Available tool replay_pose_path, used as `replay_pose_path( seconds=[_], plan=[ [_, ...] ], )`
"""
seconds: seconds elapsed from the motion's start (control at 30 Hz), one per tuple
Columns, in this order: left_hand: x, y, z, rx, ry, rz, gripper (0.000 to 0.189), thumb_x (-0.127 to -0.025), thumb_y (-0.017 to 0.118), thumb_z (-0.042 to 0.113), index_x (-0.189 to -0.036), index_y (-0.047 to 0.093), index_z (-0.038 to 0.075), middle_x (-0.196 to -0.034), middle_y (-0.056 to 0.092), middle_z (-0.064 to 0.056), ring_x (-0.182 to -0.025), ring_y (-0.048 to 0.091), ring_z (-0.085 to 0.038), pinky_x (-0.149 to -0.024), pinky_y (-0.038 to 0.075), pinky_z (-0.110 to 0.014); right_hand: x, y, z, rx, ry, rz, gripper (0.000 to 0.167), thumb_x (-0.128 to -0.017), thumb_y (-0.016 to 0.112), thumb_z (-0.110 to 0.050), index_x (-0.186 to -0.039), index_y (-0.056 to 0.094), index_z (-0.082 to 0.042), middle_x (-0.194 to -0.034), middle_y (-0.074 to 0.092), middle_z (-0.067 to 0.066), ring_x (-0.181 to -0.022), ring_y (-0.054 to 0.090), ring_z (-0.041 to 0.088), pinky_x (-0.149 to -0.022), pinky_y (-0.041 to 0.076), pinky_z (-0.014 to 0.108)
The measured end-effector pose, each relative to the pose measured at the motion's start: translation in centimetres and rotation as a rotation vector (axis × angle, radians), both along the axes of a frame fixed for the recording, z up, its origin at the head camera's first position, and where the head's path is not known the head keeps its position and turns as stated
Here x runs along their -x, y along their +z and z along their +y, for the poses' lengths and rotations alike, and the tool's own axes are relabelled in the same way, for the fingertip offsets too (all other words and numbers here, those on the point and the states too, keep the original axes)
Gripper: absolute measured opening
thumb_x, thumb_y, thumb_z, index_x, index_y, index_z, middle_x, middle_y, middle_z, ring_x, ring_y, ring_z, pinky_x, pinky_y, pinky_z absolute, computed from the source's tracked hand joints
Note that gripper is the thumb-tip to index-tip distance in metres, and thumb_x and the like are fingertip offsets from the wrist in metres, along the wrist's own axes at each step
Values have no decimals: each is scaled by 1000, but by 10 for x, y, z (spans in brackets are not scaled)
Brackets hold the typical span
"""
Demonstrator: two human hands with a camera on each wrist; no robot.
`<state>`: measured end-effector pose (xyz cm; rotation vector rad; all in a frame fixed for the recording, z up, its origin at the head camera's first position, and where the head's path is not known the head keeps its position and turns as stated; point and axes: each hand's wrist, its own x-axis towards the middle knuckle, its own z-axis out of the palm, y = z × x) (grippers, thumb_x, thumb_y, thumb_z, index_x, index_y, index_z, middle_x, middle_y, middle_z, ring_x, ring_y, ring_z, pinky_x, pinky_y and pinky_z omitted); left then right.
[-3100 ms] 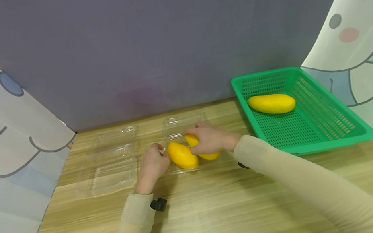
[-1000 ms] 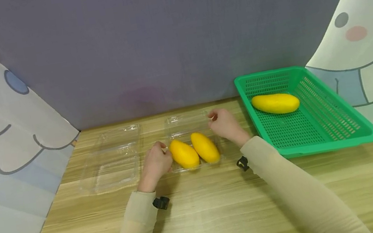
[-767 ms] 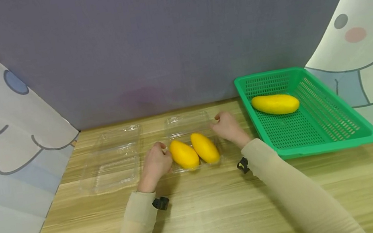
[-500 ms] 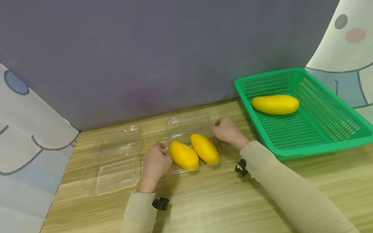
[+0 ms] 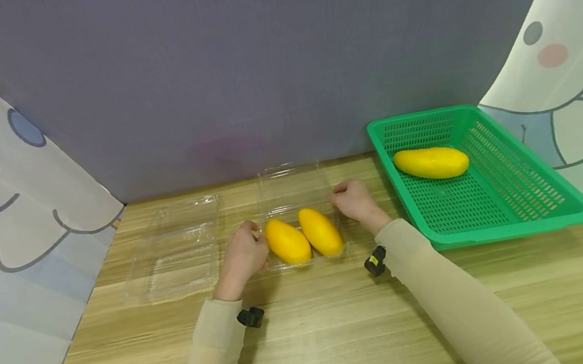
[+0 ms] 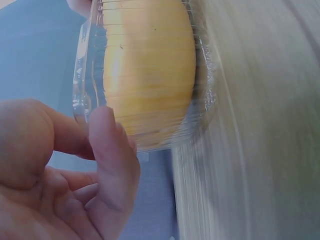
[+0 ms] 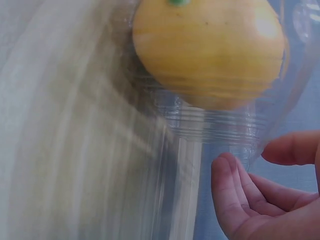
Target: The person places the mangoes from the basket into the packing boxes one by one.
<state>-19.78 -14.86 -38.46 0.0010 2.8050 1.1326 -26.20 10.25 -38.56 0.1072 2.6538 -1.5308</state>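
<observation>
A hinged clear plastic clamshell box (image 5: 296, 213) lies at mid-table with its lid (image 5: 292, 187) raised behind. Two smooth yellow mangoes, a left one (image 5: 287, 242) and a right one (image 5: 321, 232), lie side by side in its base. My left hand (image 5: 242, 254) pinches the box's left rim; in the left wrist view its thumb and finger (image 6: 112, 160) meet at the plastic edge beside a mango (image 6: 150, 65). At the right back corner, near the hinge, my right hand (image 5: 356, 202) pinches the plastic. The right wrist view shows that thin corner between fingertips (image 7: 222, 172) and thumb.
A green slotted basket (image 5: 511, 230) stands at the right, holding a longer yellow fruit (image 5: 431, 163). Left of my left hand lies another clamshell box (image 5: 173, 251), spread flat on the wooden table (image 5: 306, 345). A grey wall (image 5: 263, 72) closes off the back.
My right hand has let go of the right mango in the box, moved to the back right corner, then slightly nearer me. The lid's far edge has risen. My left hand has stayed.
</observation>
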Motion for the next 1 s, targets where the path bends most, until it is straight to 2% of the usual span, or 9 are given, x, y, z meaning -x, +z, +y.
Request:
replay_pose_path(
  seconds=[0.17, 0.33, 0.43, 0.63, 1.0],
  plan=[
    [0, 0, -1, 6, 12, -6, 41, -104, 47, 14, -140, 48, -6, -80, 67, -10, -53, 65, -22, -48, 45, -30, 0, 4, -1, 28, -7, -3, 48, -89, 56, -9, -134, 59, 7, -132, 61, 23, -117, 58, 34, -98, 50, 44],
    [1, 0, -1, 9, 15, -6, 40, -103, 48, 13, -139, 49, -6, -77, 67, -10, -53, 66, -22, -47, 44, -29, 2, 7, -3, 72, -23, -7, 49, -86, 55, -9, -133, 59, 6, -123, 63, 22, -105, 59, 30, -89, 50, 38],
    [1, 0, -1, 4, 13, -4, 41, -103, 48, 13, -139, 49, -6, -77, 68, -10, -53, 67, -24, -46, 43, -28, 4, 8, -3, 112, -28, -12, 50, -88, 53, -8, -136, 57, 6, -119, 63, 21, -101, 58, 29, -89, 49, 37],
    [1, 0, -1, 1, 5, 7, 41, -103, 48, 13, -139, 49, -7, -77, 68, -10, -53, 66, -23, -45, 43, -28, 6, 15, -4, 118, -31, 13, 50, -92, 52, -13, -139, 55, 5, -120, 63, 21, -103, 58, 28, -95, 48, 41],
    [1, 1, -1, -18, 8, -10, 41, -103, 47, 13, -138, 49, -7, -67, 67, -12, -51, 65, -24, -44, 41, -26, 9, 38, -5, 120, -34, 117, 42, -95, 55, -10, -134, 59, 5, -125, 61, 22, -108, 57, 32, -94, 47, 40]
  ],
)
